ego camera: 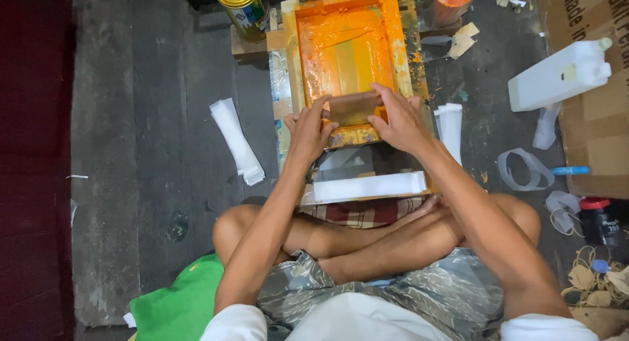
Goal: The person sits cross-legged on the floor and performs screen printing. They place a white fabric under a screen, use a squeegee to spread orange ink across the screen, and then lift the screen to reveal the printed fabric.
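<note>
1. Left hand gripping the left end of a flat brown squeegee, thumb on the near face, fingers curled over the top edge and pressed together.
2. Right hand gripping the right end of the same squeegee, thumb on the near side, fingers wrapped over the far side and held close together.
3. Squeegee held upright across the near end of an orange-stained printing screen frame, blade down on the mesh, just beyond the frame's near rail.
4. Frame coated in orange ink, lying flat on a low board directly ahead of the crossed legs.
5. White paper strip lying on the board just below the frame, between frame and knees.
6. Stack of white strips on the dark floor to the left, well apart from the frame; another white stack just beside the frame on the right.
7. Yellow-lidded can standing at the far left corner of the frame.
8. White plastic jug lying on its side to the right, against a cardboard box.
9. Green cloth on the floor near the left knee.
</note>
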